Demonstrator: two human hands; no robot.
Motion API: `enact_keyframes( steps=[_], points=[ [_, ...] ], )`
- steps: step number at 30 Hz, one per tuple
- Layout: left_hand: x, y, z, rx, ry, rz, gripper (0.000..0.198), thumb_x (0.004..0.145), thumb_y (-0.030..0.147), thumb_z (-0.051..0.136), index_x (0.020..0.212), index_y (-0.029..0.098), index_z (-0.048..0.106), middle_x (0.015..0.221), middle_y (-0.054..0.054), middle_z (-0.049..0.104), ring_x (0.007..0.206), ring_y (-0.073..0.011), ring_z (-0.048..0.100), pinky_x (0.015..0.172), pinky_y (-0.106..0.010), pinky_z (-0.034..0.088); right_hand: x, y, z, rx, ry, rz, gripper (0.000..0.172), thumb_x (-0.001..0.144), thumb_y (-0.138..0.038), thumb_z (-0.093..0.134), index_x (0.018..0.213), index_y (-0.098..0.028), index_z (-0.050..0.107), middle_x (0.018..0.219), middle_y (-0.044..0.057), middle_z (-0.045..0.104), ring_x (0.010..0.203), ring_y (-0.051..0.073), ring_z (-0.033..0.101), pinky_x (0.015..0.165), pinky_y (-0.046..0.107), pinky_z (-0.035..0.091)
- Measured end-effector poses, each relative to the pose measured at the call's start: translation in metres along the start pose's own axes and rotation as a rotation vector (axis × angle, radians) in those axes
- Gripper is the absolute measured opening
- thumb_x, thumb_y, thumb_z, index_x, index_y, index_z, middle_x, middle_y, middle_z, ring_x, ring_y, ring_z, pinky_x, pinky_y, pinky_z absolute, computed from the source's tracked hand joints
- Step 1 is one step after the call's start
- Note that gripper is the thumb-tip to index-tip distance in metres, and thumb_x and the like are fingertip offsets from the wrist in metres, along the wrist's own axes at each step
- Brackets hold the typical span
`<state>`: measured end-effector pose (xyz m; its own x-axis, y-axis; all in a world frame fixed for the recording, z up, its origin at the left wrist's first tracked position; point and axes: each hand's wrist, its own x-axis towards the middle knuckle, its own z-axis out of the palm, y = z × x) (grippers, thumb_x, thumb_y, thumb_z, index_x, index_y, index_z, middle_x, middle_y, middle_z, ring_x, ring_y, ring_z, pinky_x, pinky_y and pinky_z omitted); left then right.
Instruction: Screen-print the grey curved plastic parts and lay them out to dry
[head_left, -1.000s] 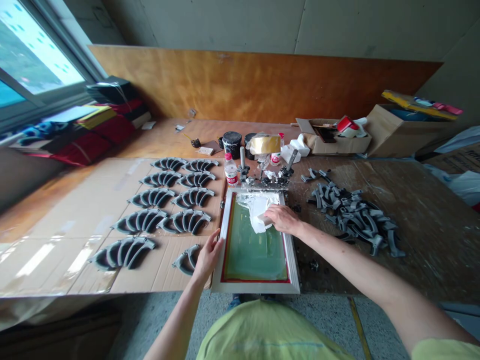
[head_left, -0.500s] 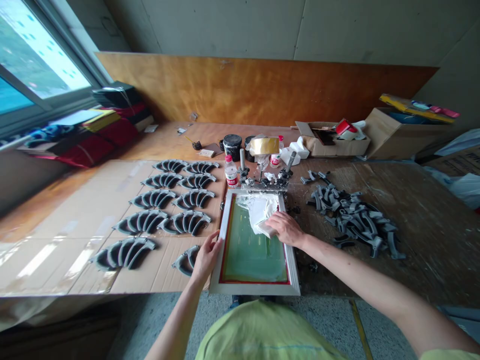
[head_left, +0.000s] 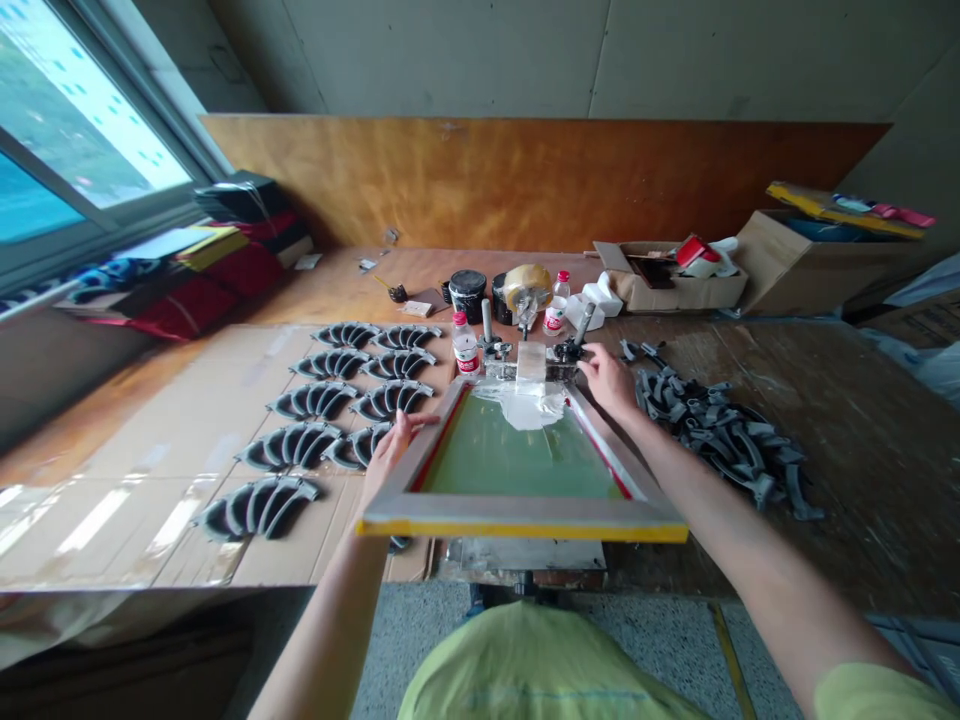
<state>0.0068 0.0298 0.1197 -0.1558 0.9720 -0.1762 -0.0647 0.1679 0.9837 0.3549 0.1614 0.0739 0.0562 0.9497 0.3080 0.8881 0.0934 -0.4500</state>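
Note:
A screen printing frame (head_left: 525, 512), its green mesh smeared with white ink (head_left: 531, 408) at the far end, is tilted with its near edge raised. My left hand (head_left: 390, 450) grips the frame's left side, fingers partly hidden. My right hand (head_left: 609, 382) is beside the far right corner, near the hinge clamp (head_left: 570, 350), fingers apart and apparently holding nothing. A white-coated squeegee (head_left: 532, 362) stands at the frame's far end. Below the raised edge shows a metal base plate (head_left: 529, 553).
Grey curved parts (head_left: 292, 445) stand in rows on cardboard (head_left: 187, 400) at left. More lie in a pile (head_left: 724, 430) at right. Behind the frame are a bottle (head_left: 465, 348), a black tub (head_left: 468, 295), tape (head_left: 527, 286) and an open carton (head_left: 690, 285).
The frame's near edge has risen off the base, with my left hand on its side. My right hand has let go of the squeegee and moved away to the far right corner.

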Motion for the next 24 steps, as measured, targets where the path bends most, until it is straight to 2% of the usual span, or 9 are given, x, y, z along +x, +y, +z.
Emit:
enact_keyframes(
  steps=[3,6,8,11,15,17,20,22,24],
  points=[
    [0.026,0.028,0.017,-0.12,0.023,0.168,0.049,0.084,0.062,0.053,0.09,0.016,0.067,0.084,-0.007,0.071,0.067,-0.0156,0.062,0.057,-0.025,0.049,-0.038,0.026,0.014,0.046,-0.114,0.056,0.02,0.09,-0.028,0.055,0.105,-0.019,0.065,0.086,0.006,0.07,0.08,0.022,0.064,0.073,0.033,0.048],
    [0.048,0.046,0.028,-0.141,0.056,0.22,0.048,0.084,0.063,0.053,0.086,0.015,0.062,0.076,-0.007,0.07,0.062,-0.0135,0.061,0.052,-0.021,0.045,-0.077,0.027,0.035,0.097,-0.304,-0.127,0.021,0.086,-0.031,0.064,0.103,-0.02,0.064,0.096,0.006,0.069,0.088,0.021,0.063,0.078,0.032,0.047],
    [0.05,0.046,0.03,-0.166,0.087,0.233,0.053,0.083,0.067,0.051,0.091,0.016,0.062,0.077,-0.006,0.07,0.063,-0.0126,0.061,0.053,-0.02,0.045,-0.093,0.019,0.044,0.074,-0.387,-0.268,0.026,0.082,-0.029,0.07,0.106,-0.021,0.063,0.104,0.006,0.068,0.099,0.022,0.06,0.085,0.034,0.045],
    [0.029,0.019,0.035,-0.141,0.086,0.152,0.059,0.081,0.07,0.051,0.104,0.017,0.063,0.084,-0.006,0.072,0.064,-0.012,0.063,0.053,-0.02,0.046,-0.104,-0.004,0.043,0.026,-0.39,-0.327,0.015,0.083,-0.022,0.07,0.097,-0.02,0.065,0.1,0.006,0.065,0.1,0.021,0.057,0.088,0.034,0.043],
    [-0.023,-0.051,0.054,-0.036,-0.237,-0.374,0.07,0.076,0.075,0.054,0.11,0.014,0.064,0.089,-0.013,0.074,0.07,-0.0202,0.069,0.049,-0.025,0.047,-0.133,-0.056,0.037,0.07,-0.263,-0.395,0.005,0.088,-0.023,0.065,0.09,-0.018,0.065,0.092,0.006,0.061,0.092,0.021,0.053,0.084,0.034,0.044],
    [-0.043,-0.082,0.06,-0.114,-0.216,-0.485,0.066,0.073,0.074,0.058,0.103,0.015,0.063,0.086,-0.012,0.074,0.075,-0.0227,0.071,0.05,-0.025,0.048,-0.154,-0.078,0.039,0.101,-0.257,-0.561,0.009,0.091,-0.023,0.061,0.094,-0.019,0.067,0.09,0.006,0.061,0.092,0.021,0.053,0.085,0.035,0.044],
    [-0.053,-0.112,0.039,-0.149,-0.037,-0.465,0.055,0.07,0.068,0.066,0.087,0.016,0.061,0.073,-0.007,0.07,0.071,-0.0214,0.071,0.049,-0.023,0.046,-0.172,-0.07,0.038,0.133,-0.314,-0.72,0.022,0.093,-0.019,0.054,0.111,-0.022,0.066,0.097,0.004,0.065,0.094,0.019,0.054,0.087,0.033,0.044],
    [-0.053,-0.127,0.0,-0.064,0.102,-0.459,0.048,0.073,0.063,0.062,0.081,0.016,0.061,0.066,-0.005,0.069,0.065,-0.021,0.07,0.049,-0.024,0.046,-0.172,-0.026,0.026,0.065,-0.328,-0.599,0.031,0.091,-0.008,0.05,0.112,-0.023,0.068,0.1,0.004,0.068,0.094,0.018,0.056,0.087,0.032,0.044],
    [-0.055,-0.144,-0.051,0.069,0.284,-0.499,0.041,0.08,0.058,0.052,0.079,0.017,0.059,0.06,-0.004,0.068,0.061,-0.0217,0.069,0.049,-0.026,0.047,-0.17,0.038,0.005,-0.09,-0.335,-0.349,0.038,0.084,0.003,0.046,0.099,-0.021,0.072,0.097,0.006,0.069,0.094,0.019,0.057,0.084,0.032,0.044]
  ],
)
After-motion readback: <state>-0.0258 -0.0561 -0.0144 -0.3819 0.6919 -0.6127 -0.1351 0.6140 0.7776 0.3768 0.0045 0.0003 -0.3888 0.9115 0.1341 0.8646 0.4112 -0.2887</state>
